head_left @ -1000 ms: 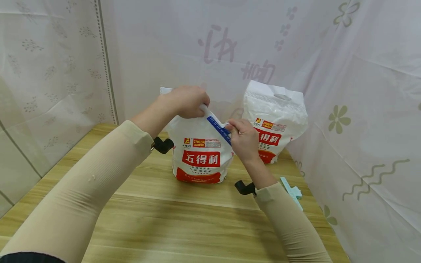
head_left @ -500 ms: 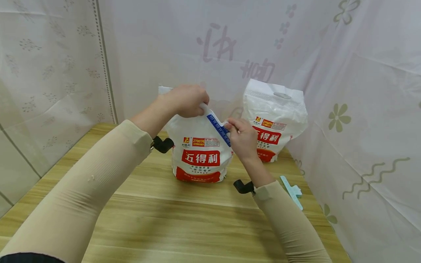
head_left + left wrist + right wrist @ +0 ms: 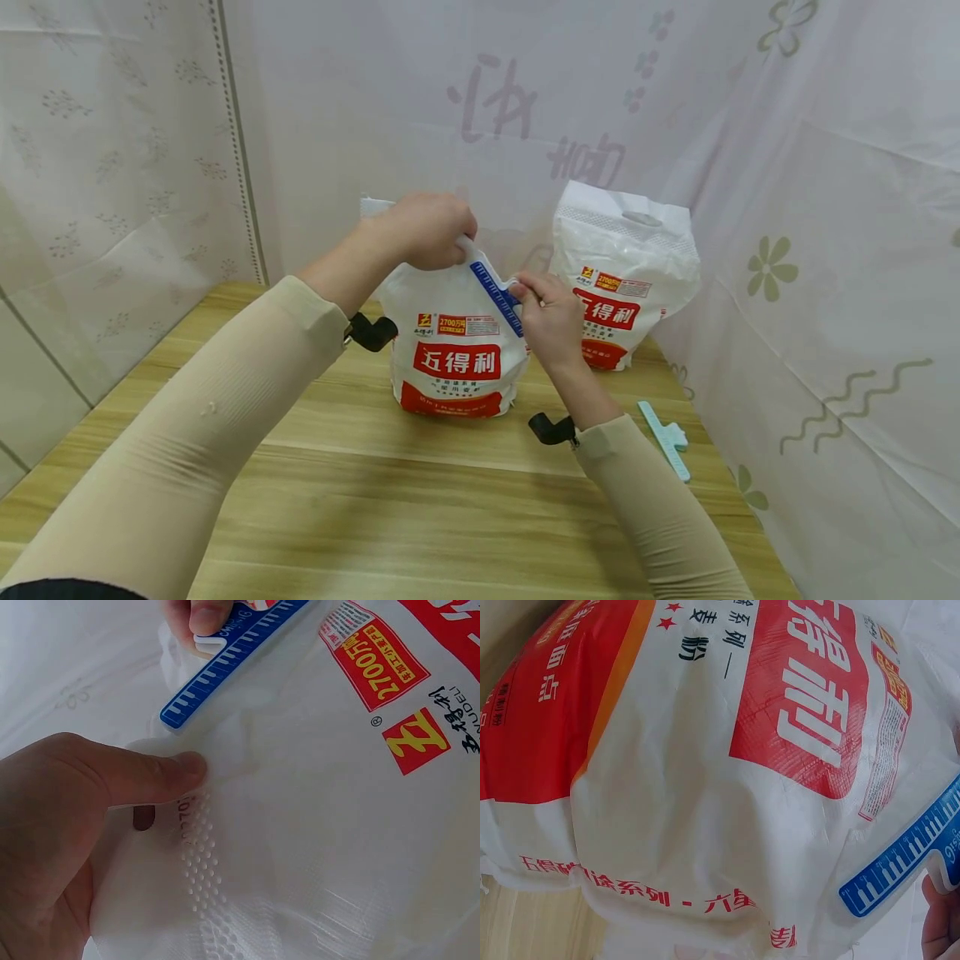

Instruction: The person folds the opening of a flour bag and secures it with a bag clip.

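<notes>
A white flour bag with red printing stands upright on the table between my hands. My left hand pinches its top edge, with the thumb lying on the white plastic beside the handle slot in the left wrist view. A blue bag clip with a piano-key pattern lies slanted across the bag's upper right corner. My right hand grips the clip's handle between thumb and curled fingers. In the right wrist view the clip overlaps the bag's side, and only a few fingertips show at the right edge.
A second white flour bag, its top folded flat with a handle slot, stands at the back right. A light-blue bag clip lies on the wooden table near its right edge. Patterned curtains hang behind and on both sides.
Almost nothing differs. My right hand has shifted very slightly left; the left hand keeps its place on the bag's top and the clip stays at the corner.
</notes>
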Demonstrator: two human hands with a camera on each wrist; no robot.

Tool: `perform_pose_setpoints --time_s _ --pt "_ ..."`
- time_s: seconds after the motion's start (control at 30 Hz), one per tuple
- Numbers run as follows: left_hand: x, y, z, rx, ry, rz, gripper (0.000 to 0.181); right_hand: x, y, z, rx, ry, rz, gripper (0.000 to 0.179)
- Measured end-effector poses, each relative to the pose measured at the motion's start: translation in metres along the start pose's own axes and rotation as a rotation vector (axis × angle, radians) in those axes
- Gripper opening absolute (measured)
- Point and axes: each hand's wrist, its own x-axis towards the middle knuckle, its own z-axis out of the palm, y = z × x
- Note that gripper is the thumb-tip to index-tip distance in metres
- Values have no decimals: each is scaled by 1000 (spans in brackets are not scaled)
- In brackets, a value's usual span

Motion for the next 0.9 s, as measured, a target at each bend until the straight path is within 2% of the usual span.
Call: perform_pose_setpoints --time_s 0.33,0.47,0.73,0.9 --pt "1 0 1 -33 -4 -11 22 0 1 0 5 -12 13 18" --pt "1 0 0 -35 -8 -16 22 1 2 -4 35 -72 33 20" --pt "-1 1 -1 -14 -14 -5 22 3 9 -16 52 -248 81 35" --pt "-3 -1 -1 -45 -21 -1 22 0 19 -27 123 -269 155 43"
